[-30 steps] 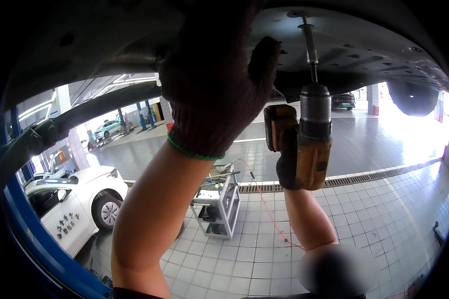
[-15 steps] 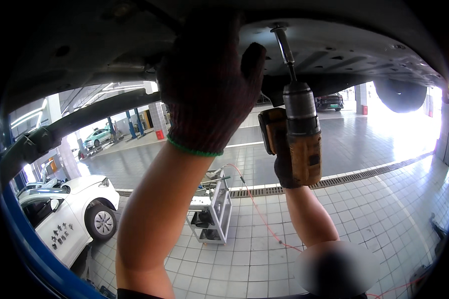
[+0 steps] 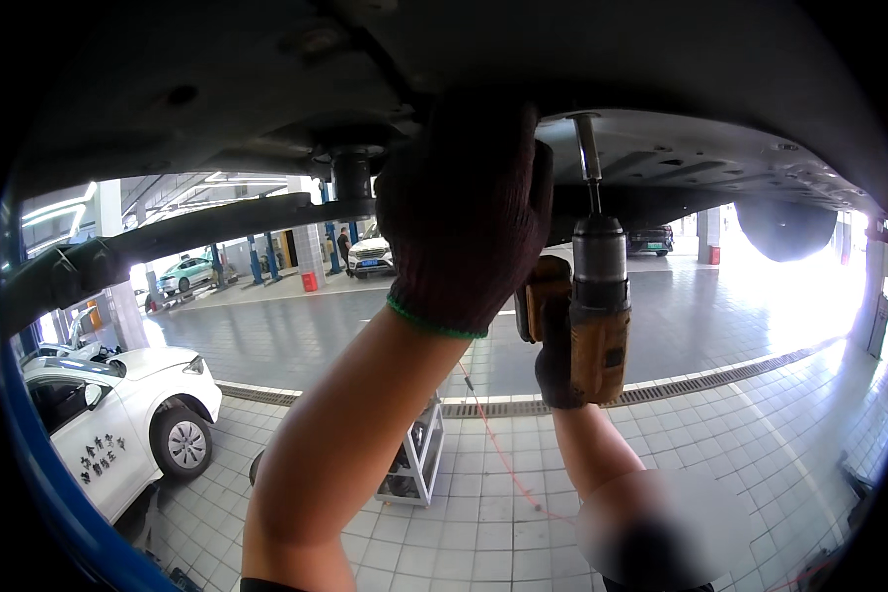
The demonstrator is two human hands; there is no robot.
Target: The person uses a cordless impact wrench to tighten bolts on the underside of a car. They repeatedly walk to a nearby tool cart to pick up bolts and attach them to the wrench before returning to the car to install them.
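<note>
Over my head is the dark underside panel (image 3: 651, 138) of a raised car. My left hand (image 3: 464, 227), in a dark knitted glove with a green cuff, reaches up against this panel. Its fingers look stretched upward, though their tips are lost in shadow. Just to its right, my right hand (image 3: 559, 365), also in a dark glove, is wrapped around the grip of a worn yellow-and-black cordless drill (image 3: 602, 306). The drill points upward. Its long metal socket (image 3: 587, 148) meets the panel close to my left thumb; the fastener there cannot be made out.
A blue lift post (image 3: 64, 493) and a dark lift arm (image 3: 207, 225) stand at left, near a white car (image 3: 109, 424). Below my left forearm is a grey tool cart (image 3: 426, 464). A red hose (image 3: 503, 454) crosses the tiled floor near a drain grate (image 3: 503, 407).
My left hand has shifted right and slightly down in view, its thumb now closer to its fingers. The drill and socket appear a little lower, with the socket still up at the panel.
</note>
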